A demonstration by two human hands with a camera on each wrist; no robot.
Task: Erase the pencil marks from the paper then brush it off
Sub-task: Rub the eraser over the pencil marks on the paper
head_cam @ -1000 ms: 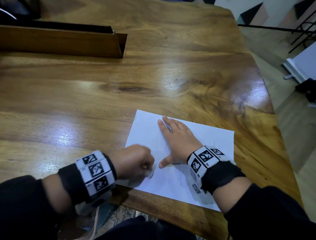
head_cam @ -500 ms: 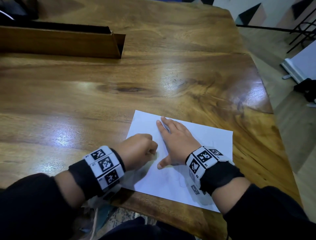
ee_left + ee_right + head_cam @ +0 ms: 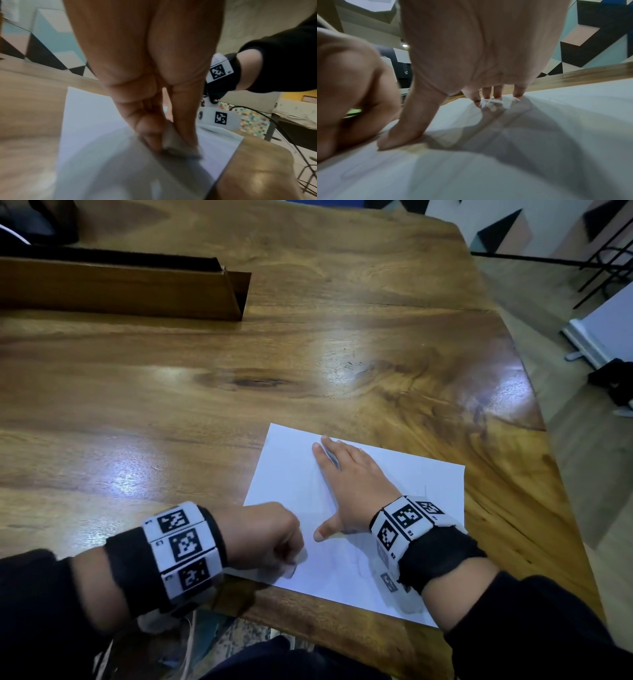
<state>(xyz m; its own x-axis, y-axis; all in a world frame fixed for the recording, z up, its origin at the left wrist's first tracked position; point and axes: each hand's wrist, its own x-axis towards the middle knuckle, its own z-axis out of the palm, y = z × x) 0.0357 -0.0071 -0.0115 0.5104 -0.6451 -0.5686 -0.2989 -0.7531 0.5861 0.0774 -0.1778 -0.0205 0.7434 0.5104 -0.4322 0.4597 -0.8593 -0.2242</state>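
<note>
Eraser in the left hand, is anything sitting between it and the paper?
Nothing visible does. The left hand pinches the eraser and its lower end already meets the paper. The right hand lies flat on the sheet, beside it.

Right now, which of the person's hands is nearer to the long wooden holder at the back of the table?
Left. The left hand, pinching a small white eraser, sits on the holder's side of the white paper sheet; the right hand lies flat further right.
</note>
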